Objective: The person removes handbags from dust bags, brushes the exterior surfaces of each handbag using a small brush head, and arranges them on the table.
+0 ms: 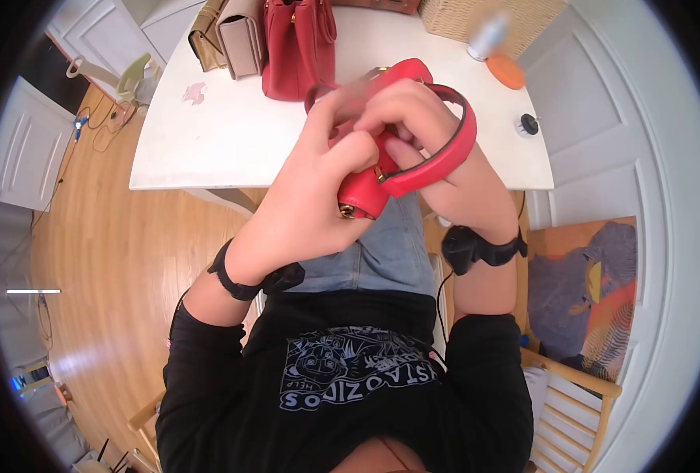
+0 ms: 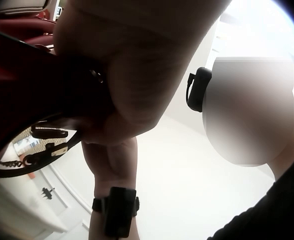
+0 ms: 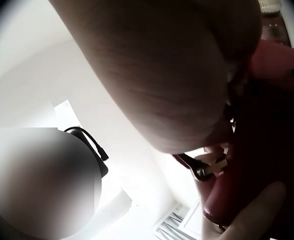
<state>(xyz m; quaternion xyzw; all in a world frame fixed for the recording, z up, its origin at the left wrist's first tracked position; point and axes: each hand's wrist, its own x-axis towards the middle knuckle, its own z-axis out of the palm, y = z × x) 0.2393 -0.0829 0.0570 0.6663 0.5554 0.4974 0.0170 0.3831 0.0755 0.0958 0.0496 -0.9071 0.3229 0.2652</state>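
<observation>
Left hand (image 1: 306, 185) and right hand (image 1: 417, 110) both gripping, kinda hiding, a bright-red leather handbag (image 1: 365, 194); dark-red leather tote (image 1: 296, 59) sits just behind.

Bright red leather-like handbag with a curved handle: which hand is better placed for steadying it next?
Probably the left hand: it grips the handbag beside the gold metal fitting, while the curved handle crosses the wrist of the right hand.

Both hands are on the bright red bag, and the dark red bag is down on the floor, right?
Not quite: the dark red bag isn't on the floor; the head view shows it on the white table. The left hand and right hand are indeed on the bright red bag.
</observation>
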